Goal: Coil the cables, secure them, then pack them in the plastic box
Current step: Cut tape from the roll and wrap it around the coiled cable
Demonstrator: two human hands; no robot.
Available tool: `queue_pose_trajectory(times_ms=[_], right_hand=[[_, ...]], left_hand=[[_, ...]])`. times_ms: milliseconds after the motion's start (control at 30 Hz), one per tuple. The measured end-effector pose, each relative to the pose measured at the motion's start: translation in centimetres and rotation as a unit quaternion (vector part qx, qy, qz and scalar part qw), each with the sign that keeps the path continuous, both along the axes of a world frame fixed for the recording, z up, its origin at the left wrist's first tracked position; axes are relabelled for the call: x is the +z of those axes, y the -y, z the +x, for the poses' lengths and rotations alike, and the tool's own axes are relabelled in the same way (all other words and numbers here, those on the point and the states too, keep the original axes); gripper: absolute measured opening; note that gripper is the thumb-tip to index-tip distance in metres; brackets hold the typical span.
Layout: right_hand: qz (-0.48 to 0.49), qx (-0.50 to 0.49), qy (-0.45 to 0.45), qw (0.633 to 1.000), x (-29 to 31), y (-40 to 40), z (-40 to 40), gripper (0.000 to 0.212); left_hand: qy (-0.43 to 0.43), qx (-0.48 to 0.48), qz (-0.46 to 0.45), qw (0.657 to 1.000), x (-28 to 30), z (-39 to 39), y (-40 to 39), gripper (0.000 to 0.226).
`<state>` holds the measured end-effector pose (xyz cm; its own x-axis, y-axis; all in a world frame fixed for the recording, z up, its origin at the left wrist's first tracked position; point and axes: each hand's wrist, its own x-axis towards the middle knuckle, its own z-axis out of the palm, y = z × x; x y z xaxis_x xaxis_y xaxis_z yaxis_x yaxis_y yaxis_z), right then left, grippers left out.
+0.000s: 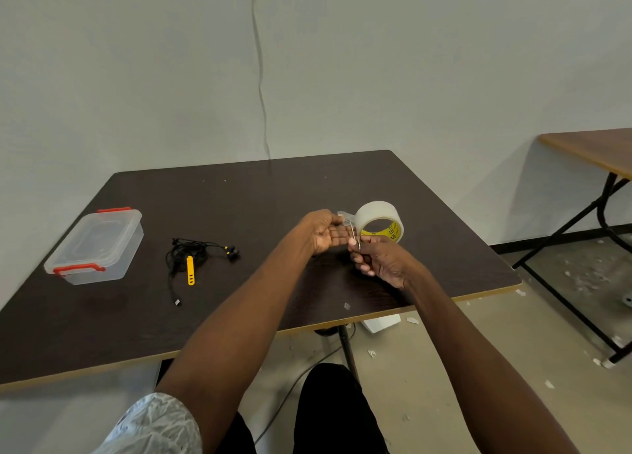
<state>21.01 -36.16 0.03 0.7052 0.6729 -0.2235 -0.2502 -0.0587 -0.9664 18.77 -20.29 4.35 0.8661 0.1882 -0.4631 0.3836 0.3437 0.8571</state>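
Note:
A black earphone cable [186, 250] lies loosely bundled on the dark table [239, 207], left of centre, with a yellow strap [190, 270] across it. The clear plastic box [95, 245] with red clips stands lidded at the far left. Right of centre, a roll of clear tape [379, 219] stands on edge. My left hand [319, 231] pinches the free end of tape [343, 215] pulled from the roll. My right hand [381, 258] holds a small metal cutting tool, apparently scissors [354, 236], against that strip.
The table's near edge runs diagonally below my forearms. A second, brown table [595, 149] with black legs stands at the right. A white block [381, 323] and paper scraps lie on the floor. A thin cable [261, 87] hangs down the wall.

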Motion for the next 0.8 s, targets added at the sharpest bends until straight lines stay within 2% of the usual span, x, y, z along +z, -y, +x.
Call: queue_pose_trajectory(times_ms=[200, 400, 800], right_hand=[[0.005, -0.015, 0.009, 1.0, -0.1, -0.1, -0.2, 0.018], [0.006, 0.001, -0.022, 1.0, 1.0, -0.3, -0.2, 0.04], [-0.01, 0.03, -0.049, 0.998, 1.3, -0.1, 0.1, 0.049]], left_hand=[[-0.002, -0.006, -0.006, 1.0, 0.2, -0.2, 0.1, 0.024], [-0.002, -0.008, 0.0, 1.0, 0.2, -0.3, 0.0, 0.022], [-0.005, -0.017, -0.006, 1.0, 0.5, -0.3, 0.2, 0.017]])
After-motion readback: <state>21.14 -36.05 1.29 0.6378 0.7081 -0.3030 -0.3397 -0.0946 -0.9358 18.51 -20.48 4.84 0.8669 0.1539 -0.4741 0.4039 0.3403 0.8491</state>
